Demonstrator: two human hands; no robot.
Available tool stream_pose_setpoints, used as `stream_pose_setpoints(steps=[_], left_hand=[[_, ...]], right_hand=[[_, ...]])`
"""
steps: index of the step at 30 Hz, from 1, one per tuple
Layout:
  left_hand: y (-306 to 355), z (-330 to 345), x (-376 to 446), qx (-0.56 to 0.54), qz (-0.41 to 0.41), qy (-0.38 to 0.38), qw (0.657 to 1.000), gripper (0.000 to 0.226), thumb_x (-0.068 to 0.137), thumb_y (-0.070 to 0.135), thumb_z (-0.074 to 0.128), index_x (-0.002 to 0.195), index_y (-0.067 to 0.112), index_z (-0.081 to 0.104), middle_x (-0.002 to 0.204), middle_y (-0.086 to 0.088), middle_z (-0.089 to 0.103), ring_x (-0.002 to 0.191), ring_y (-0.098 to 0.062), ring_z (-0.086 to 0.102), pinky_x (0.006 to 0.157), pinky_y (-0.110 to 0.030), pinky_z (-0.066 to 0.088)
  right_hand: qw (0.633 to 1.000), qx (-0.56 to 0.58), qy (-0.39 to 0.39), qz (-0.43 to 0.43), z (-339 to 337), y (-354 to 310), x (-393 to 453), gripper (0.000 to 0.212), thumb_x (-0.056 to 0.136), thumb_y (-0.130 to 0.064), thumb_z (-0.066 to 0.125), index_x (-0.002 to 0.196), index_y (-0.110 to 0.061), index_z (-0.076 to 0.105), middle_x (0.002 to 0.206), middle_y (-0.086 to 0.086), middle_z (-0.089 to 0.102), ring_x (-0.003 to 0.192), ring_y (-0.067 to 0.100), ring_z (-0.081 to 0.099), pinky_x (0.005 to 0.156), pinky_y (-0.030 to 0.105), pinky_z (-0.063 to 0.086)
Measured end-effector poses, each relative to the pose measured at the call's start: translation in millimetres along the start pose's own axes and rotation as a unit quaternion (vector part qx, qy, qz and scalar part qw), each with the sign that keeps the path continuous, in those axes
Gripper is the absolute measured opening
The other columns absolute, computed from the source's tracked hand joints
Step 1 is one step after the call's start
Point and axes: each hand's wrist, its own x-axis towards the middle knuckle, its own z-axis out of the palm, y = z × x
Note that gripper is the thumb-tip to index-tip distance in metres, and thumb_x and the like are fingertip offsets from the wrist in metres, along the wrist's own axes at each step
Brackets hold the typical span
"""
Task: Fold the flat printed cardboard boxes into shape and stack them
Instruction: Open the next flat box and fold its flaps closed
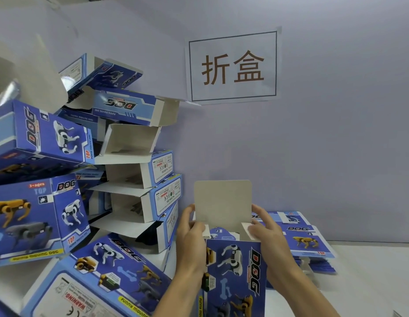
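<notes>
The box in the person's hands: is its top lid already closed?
No, the big lid flap of the held box stands upright and open, while the left hand and right hand press the small side flaps inward.

We hold a box point(235, 271) upright at front centre, a pile of folded boxes point(84, 168) to its left, a flat stack point(306, 243) behind on its right on the surface point(359, 282), a sign point(233, 67) on the wall behind.
</notes>
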Motion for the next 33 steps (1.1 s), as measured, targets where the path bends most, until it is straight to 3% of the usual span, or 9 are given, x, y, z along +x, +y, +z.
stream_pose_setpoints(steps=[2, 5, 10, 17, 22, 24, 26, 28, 33], left_hand=[[0, -1, 1, 0.015, 0.002, 0.001, 1.0, 0.044, 0.1, 0.005, 0.039, 0.122, 0.038, 0.057, 0.1, -0.009, 0.067, 0.083, -0.039, 0.068, 0.069, -0.041, 0.049], [2, -2, 1, 0.009, -0.01, 0.008, 1.0, 0.043, 0.098, 0.001, 0.042, 0.106, 0.039, 0.061, 0.096, -0.009, 0.067, 0.076, -0.032, 0.065, 0.066, -0.041, 0.049], [-6, -3, 1, 0.006, 0.056, 0.06, 0.997, 0.029, 0.094, -0.006, 0.039, 0.086, 0.005, 0.065, 0.077, -0.001, 0.071, 0.061, -0.005, 0.066, 0.047, -0.014, 0.046], [-17, -5, 5, -0.127, 0.011, 0.085, 0.988, 0.032, 0.096, 0.009, 0.046, 0.068, 0.005, 0.06, 0.099, -0.007, 0.077, 0.087, -0.031, 0.075, 0.049, -0.032, 0.057], [-15, 0, 5, -0.079, 0.053, 0.085, 0.992, 0.035, 0.106, 0.02, 0.035, 0.093, 0.013, 0.067, 0.108, -0.012, 0.07, 0.091, -0.02, 0.071, 0.055, -0.018, 0.053], [-14, 2, 5, -0.081, 0.05, 0.064, 0.993, 0.031, 0.108, 0.032, 0.032, 0.116, 0.024, 0.061, 0.114, -0.008, 0.066, 0.097, -0.016, 0.07, 0.072, -0.029, 0.06], [-10, 2, 5, -0.071, 0.032, 0.057, 0.995, 0.029, 0.107, 0.039, 0.034, 0.125, 0.031, 0.054, 0.125, -0.009, 0.061, 0.115, -0.025, 0.062, 0.099, -0.05, 0.051], [-5, 1, 6, -0.068, 0.014, 0.053, 0.996, 0.025, 0.105, 0.038, 0.038, 0.123, 0.03, 0.055, 0.129, -0.009, 0.059, 0.123, -0.03, 0.056, 0.108, -0.056, 0.042], [7, -4, 11, -0.041, -0.02, 0.004, 0.999, 0.02, 0.102, 0.037, 0.047, 0.105, 0.028, 0.065, 0.109, -0.006, 0.07, 0.102, -0.022, 0.066, 0.089, -0.045, 0.053]], right_hand=[[1.0, -0.013, -0.003, 0.001, 0, -2, 0, 0.049, 0.095, 0.002, 0.041, 0.107, -0.042, 0.061, 0.089, -0.014, 0.074, 0.095, 0.035, 0.07, 0.074, 0.043, 0.057], [1.0, -0.021, 0.004, -0.011, 1, -3, 0, 0.051, 0.095, 0.003, 0.04, 0.095, -0.041, 0.066, 0.088, -0.009, 0.076, 0.092, 0.036, 0.069, 0.081, 0.048, 0.055], [0.997, -0.019, 0.062, -0.051, 1, 3, -1, 0.049, 0.099, -0.004, 0.044, 0.067, -0.027, 0.072, 0.076, 0.005, 0.072, 0.07, 0.028, 0.064, 0.053, 0.03, 0.047], [0.989, -0.002, 0.125, -0.074, 4, 11, -1, 0.051, 0.098, -0.006, 0.04, 0.062, -0.013, 0.075, 0.092, 0.0, 0.076, 0.088, 0.028, 0.07, 0.067, 0.043, 0.057], [0.995, 0.056, 0.037, -0.071, 4, 6, -8, 0.044, 0.101, -0.026, 0.04, 0.078, -0.034, 0.077, 0.095, 0.004, 0.077, 0.08, 0.027, 0.073, 0.06, 0.035, 0.059], [0.996, 0.062, -0.037, -0.057, 3, -1, -7, 0.027, 0.098, -0.034, 0.047, 0.108, -0.041, 0.072, 0.112, 0.005, 0.075, 0.095, 0.031, 0.073, 0.07, 0.038, 0.061], [0.997, 0.0, -0.065, -0.043, -1, -4, -2, 0.042, 0.094, -0.034, 0.055, 0.136, -0.036, 0.053, 0.13, 0.004, 0.066, 0.116, 0.033, 0.064, 0.091, 0.042, 0.055], [0.996, -0.001, -0.079, -0.049, -5, -2, -2, 0.062, 0.081, -0.04, 0.066, 0.139, -0.041, 0.045, 0.123, -0.005, 0.07, 0.114, 0.03, 0.066, 0.098, 0.051, 0.053], [0.992, -0.055, -0.022, -0.112, -11, -16, -8, 0.053, 0.078, -0.064, 0.065, 0.129, -0.051, 0.053, 0.111, -0.005, 0.074, 0.095, 0.024, 0.074, 0.08, 0.045, 0.06]])
